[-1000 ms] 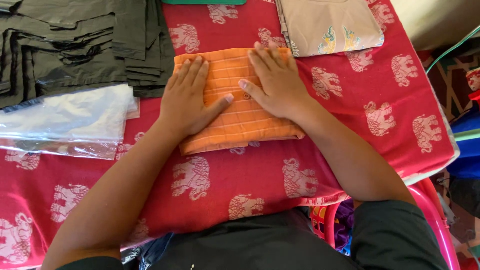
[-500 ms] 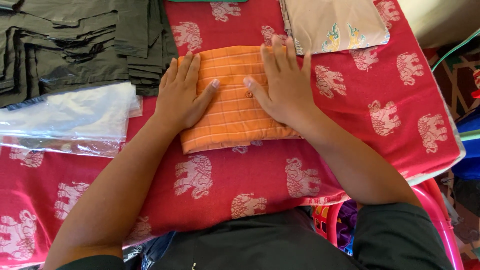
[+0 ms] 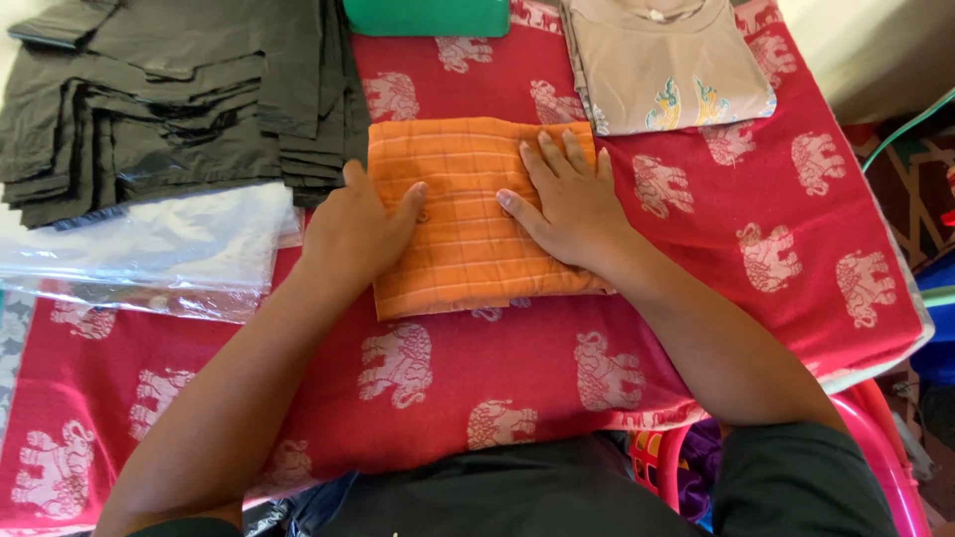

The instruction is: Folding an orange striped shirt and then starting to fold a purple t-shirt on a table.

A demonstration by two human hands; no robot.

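A folded orange checked cotton garment lies in the middle of a red cloth printed with pale elephants that covers the work surface, and both hands rest on top of it. The left hand sits at the garment's left edge with its thumb reaching onto the fabric and its other fingers curled down over the side, so it seems to pin that edge in place. The right hand lies flat and open on the right half, fingers spread and pointing away from the person, palm pressing the layers down, which would keep the fold tight and the top smooth. Neither hand grips anything; both are open and simply bear on the cloth, set apart from each other with a strip of orange fabric showing between them. A small button shows near the left thumb. To the left, well within reach, a stack of dark grey folded plastic bags lies above a clear, glossy plastic sleeve, the two overlapping. Beyond the orange garment, near its far right corner, lies a beige folded T-shirt with a small coloured emblem, and a green flat object just shows at the top edge. A pink plastic chair rim shows at the lower right.
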